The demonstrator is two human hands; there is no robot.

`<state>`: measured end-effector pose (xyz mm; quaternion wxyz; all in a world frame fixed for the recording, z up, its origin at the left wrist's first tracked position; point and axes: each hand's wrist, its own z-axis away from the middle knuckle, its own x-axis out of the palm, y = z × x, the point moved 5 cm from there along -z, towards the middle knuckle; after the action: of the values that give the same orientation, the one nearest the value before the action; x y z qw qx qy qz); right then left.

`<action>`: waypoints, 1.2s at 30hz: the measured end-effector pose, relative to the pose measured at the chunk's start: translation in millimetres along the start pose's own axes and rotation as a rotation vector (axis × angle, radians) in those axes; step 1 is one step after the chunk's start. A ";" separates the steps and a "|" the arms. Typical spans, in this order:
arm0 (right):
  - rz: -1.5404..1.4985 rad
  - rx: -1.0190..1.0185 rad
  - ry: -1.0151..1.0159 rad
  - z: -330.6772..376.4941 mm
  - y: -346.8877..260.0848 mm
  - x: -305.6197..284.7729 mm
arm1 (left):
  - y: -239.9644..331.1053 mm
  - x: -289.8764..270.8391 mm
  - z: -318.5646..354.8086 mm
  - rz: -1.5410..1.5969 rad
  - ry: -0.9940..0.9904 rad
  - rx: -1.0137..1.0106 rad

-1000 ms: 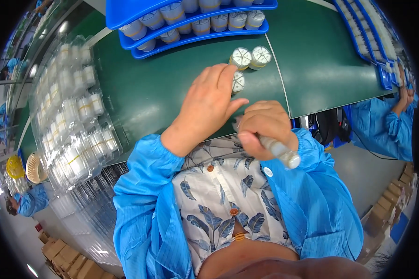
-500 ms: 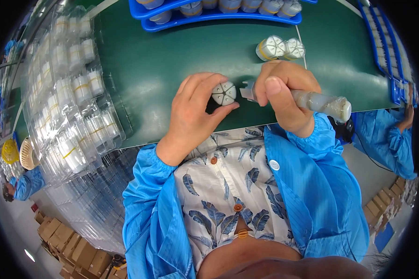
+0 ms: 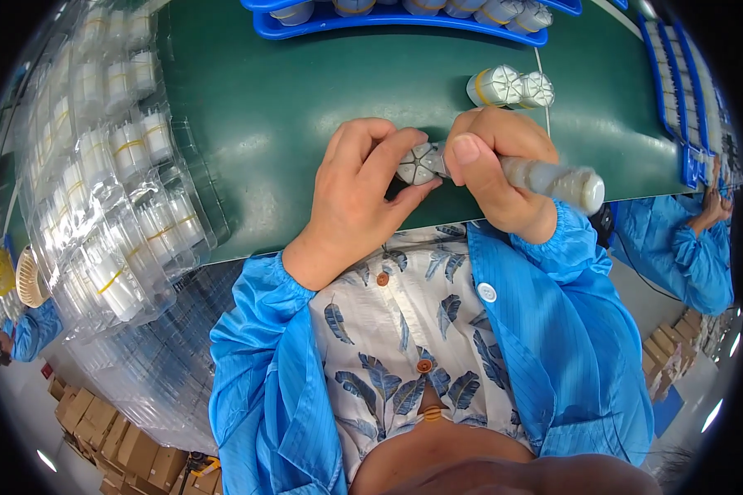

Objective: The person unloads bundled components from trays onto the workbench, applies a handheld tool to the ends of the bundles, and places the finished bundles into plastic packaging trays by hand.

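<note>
My left hand [image 3: 343,194] is closed around a round bundle of wedge-shaped white pieces [image 3: 416,165], its segmented end facing up. In my right hand [image 3: 504,169] is a tool with a thick, whitish, tape-wrapped handle [image 3: 553,181]. The tool's narrow grey tip meets the right side of the bundle's end; my fingers partly hide the contact. Just beyond my right hand, two similar bundles, one with a yellow band [image 3: 494,86] and one beside it [image 3: 537,89], lie on the green table [image 3: 305,82].
A blue tray [image 3: 404,25] of banded bundles stands at the far edge. Stacked clear plastic trays [image 3: 210,219] with white bundles fill the left side. More blue trays [image 3: 677,111] are at the far right, near another person's blue sleeve [image 3: 677,252]. Cardboard boxes [image 3: 132,441] sit lower left.
The tool's tip has come from a small gap to meet the bundle's end. My left hand and the bundle have shifted slightly right; my right hand has moved slightly left.
</note>
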<state>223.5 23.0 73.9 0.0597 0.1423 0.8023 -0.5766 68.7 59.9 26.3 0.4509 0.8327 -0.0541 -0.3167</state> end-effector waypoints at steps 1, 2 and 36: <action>-0.031 0.017 -0.025 -0.6 1.0 -1.0 | 0.9 0.1 0.0 -0.021 -0.002 0.064; -0.029 0.013 -0.026 -1.9 -0.4 -2.7 | 0.8 -1.2 -0.7 -0.022 0.001 0.066; -0.093 -0.163 -0.143 -30.2 2.6 9.9 | -1.8 -6.8 6.0 0.003 0.087 -0.008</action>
<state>216.9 53.8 78.8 0.1013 0.0582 0.8459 -0.5204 59.6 59.2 25.8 0.4567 0.8438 -0.0343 -0.2797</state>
